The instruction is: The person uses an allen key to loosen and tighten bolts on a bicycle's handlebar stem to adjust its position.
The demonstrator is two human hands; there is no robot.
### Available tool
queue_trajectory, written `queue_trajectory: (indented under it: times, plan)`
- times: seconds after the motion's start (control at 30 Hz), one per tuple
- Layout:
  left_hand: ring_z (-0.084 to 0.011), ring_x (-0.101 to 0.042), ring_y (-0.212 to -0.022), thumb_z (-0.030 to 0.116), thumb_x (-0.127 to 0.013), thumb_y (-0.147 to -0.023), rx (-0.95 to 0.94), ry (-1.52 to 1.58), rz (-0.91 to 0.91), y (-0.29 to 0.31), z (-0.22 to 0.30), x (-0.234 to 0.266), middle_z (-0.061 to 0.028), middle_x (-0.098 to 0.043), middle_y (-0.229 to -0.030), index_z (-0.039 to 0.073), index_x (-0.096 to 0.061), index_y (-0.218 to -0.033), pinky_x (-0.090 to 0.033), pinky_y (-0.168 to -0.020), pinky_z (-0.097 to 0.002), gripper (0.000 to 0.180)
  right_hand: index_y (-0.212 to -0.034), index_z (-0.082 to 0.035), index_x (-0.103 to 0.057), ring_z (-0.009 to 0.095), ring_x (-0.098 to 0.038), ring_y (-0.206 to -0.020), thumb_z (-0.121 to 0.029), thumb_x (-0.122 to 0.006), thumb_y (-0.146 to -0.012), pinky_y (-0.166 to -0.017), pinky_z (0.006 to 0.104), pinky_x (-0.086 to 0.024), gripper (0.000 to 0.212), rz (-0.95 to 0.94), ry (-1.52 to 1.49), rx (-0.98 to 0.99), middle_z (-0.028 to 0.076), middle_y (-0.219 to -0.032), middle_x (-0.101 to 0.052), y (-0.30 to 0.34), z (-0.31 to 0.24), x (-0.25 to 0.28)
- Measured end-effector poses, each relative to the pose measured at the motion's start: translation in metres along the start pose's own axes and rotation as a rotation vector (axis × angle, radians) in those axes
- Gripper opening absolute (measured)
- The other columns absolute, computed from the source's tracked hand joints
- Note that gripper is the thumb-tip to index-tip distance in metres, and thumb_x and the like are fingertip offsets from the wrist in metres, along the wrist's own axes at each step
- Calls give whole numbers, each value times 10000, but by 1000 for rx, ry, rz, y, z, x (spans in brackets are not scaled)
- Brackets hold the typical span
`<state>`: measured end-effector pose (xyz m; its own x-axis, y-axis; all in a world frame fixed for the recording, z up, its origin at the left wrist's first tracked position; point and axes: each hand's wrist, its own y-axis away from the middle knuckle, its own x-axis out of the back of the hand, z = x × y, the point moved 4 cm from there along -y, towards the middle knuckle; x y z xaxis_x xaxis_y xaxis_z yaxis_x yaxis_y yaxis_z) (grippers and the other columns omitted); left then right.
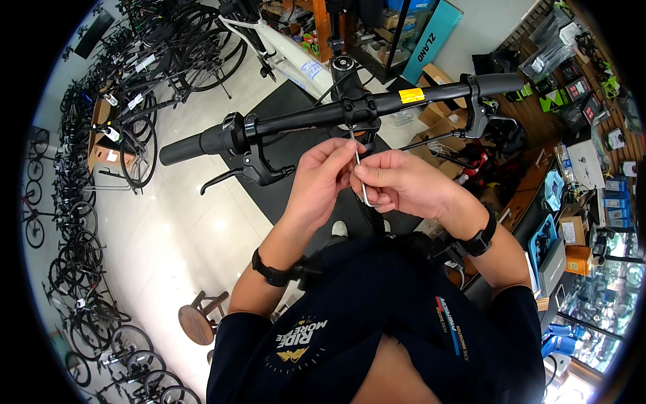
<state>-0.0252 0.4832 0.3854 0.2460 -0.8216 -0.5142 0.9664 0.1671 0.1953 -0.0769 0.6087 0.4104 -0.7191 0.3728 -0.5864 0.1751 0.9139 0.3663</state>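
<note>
Both hands pinched on thin L-shaped silver metal hex key [359, 168]: left hand [321, 176], right hand [397, 183]. Key tip up at black bicycle stem clamp [358, 111] on black handlebar [303, 119].

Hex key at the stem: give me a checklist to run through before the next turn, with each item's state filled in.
1. Hex key held by both hands: ok, left hand and right hand both pinch it.
2. Key tip seated in a stem bolt: cannot tell, the tip is too small to see.
3. Key lined up with the bolt: ok, the shaft runs straight up to the stem.
4. Handlebar square in the stem: cannot tell, the lens bends the bar.
5. Brake levers away from the hands: ok.
</note>
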Motion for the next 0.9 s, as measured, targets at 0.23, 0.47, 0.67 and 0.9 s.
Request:
queue_trajectory:
  times: [0.23,0.47,0.67,0.9]
  plan:
    - [-67,-527,-535,269,-651,-950,55,60,13,-5,3,-8,10,-561,-662,57,-608,-813,-405,-523,-187,256,-877,-18,-622,51,-334,-531,-304,-566,-1002,-489,219,-266,317,57,65,12,-45,-621,-443,-5,6,8]
    - [-56,-456,-539,233,-677,-932,92,137,-4,-13,-7,1,29,-519,-642,72,-580,-755,-364,-505,-195,258,-814,-26,-658,46,-491,-556,-360,-594,-976,-508,196,-350,377,48,574,-135,-16,-614,-569,17,7,-8]
    - [-62,-428,-539,248,-661,-943,84,112,6,-13,-4,-2,40,-487,-633,67,-581,-783,-359,-514,-202,253,-915,-9,-701,58,-445,-495,-324,-519,-1014,-482,242,-349,378,-7,710,-36,-18,-537,-500,23,-9,-25]
    - [-46,-426,-548,239,-654,-944,98,26,62,-9,0,-6,53,-478,-622,73,-601,-778,-347,-500,-198,240,-1089,10,-628,75,-453,-498,-226,-486,-1010,-472,267,-355,286,307,1051,-7,-3,-578,-494,21,-18,-33]
